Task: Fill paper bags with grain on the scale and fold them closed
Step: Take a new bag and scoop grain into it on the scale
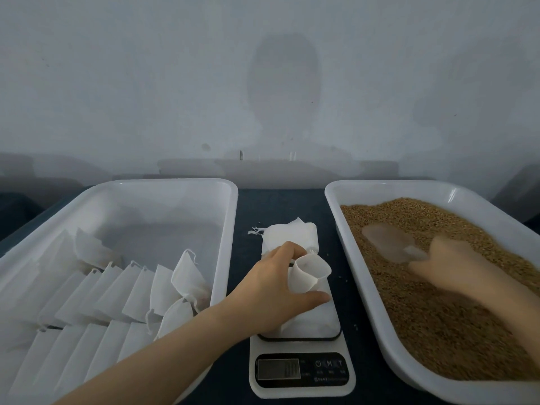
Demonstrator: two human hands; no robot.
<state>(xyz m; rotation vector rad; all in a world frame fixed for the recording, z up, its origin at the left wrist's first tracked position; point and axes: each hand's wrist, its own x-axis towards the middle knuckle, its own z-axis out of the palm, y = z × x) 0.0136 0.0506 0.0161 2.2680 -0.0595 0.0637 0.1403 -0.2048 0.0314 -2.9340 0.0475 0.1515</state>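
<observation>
Paper bag [309,276] on scale [302,388], looks unfilled; your L hand [271,290] pinches it open, R hand [450,264] grips scoop [385,242] in grain [438,331]. Fill/fold pending.

My bare left forearm stretches in from the lower left, left hand [274,290] curled round the open paper bag [309,273], thumb nearest me. My right hand [450,264], motion-blurred, extends forward, gripping the clear scoop [385,241] by its handle.
</observation>
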